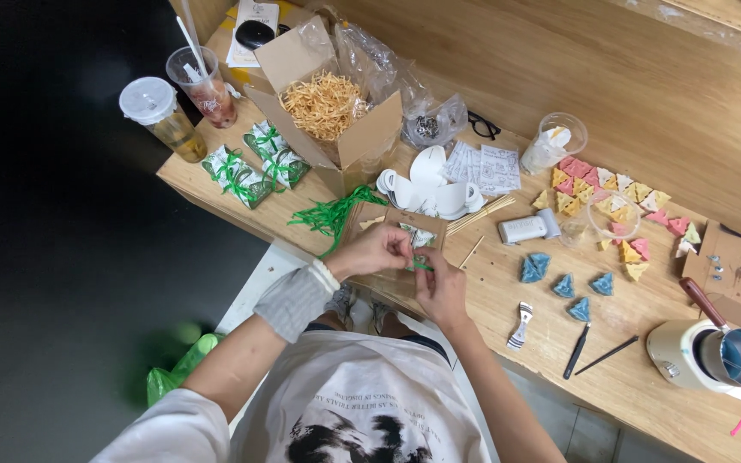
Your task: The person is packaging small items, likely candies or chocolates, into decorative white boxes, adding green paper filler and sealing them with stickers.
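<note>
Green ribbon (pixel 420 266) runs between both hands at centre frame, over a small kraft box (pixel 405 230) on the desk (pixel 551 343). Left hand (pixel 376 250) pinches the ribbon from the left, its grip clenched on it; right hand (pixel 442 290) grips it from below, likely for tension. Loose ribbon (pixel 332 214) and finished packets (pixel 250 167) lie upper left.
</note>
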